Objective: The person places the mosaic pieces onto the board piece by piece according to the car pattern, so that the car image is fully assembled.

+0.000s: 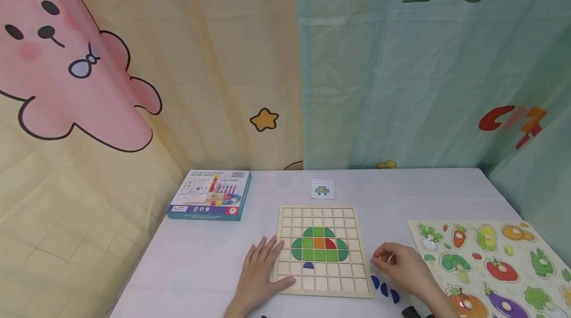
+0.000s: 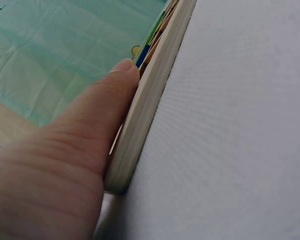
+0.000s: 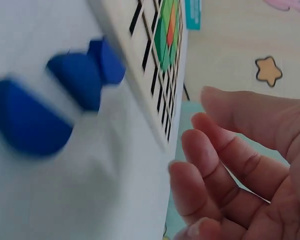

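Three blue pieces (image 1: 384, 289) lie on the table just off the grid board's (image 1: 324, 286) right corner, directly under the empty, loosely curled right hand (image 1: 403, 267) (left hand (image 1: 260, 272) flat, steadying the board's opposite edge).

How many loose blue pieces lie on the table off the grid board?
3: the blue rounded pieces cluster on the white table by the wooden grid board's lower right corner, just below the right hand. Others may hide under that hand.
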Available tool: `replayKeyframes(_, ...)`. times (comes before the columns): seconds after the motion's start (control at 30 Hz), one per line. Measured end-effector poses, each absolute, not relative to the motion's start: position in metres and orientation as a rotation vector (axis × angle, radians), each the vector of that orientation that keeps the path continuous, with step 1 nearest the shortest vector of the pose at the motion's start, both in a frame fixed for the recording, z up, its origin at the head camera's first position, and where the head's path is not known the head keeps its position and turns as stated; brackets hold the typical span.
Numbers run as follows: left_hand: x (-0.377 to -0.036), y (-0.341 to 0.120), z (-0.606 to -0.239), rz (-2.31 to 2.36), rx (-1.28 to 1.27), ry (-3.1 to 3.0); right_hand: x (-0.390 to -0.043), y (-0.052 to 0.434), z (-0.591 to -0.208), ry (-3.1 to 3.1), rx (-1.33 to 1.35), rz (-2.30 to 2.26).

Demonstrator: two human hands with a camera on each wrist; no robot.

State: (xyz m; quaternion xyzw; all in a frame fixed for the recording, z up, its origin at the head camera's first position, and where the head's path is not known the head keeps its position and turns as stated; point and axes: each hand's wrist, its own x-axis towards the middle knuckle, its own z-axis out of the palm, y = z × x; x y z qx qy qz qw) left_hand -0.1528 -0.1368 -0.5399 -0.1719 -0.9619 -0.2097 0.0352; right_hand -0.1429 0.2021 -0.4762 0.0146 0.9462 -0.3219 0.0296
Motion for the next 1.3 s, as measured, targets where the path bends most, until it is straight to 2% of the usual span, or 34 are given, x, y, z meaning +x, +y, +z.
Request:
replayKeyframes(0.2, -0.152, -0.137, -0.540, -0.647, -0.535, -2.929, -0.139, 0.219, -0.482, 2.825, 0.034, -0.992)
replayKeyframes(0.43, -0.153, -0.137, -0.542, -0.630, -0.516, -2.975, -0.133, 0.232, -0.491, 2.747, -0.446, -0.995)
replayKeyframes(0.5, -0.153, -0.137, -0.542, -0.632, -0.514, -2.980, -0.133, 0.233, -0.493, 2.725, -0.503, -0.999)
replayKeyframes(1.3, -0.154, -0.137, -0.542, -0.623, -0.512, -2.982, -0.133, 0.227, -0.497, 2.775, -0.460, -0.999)
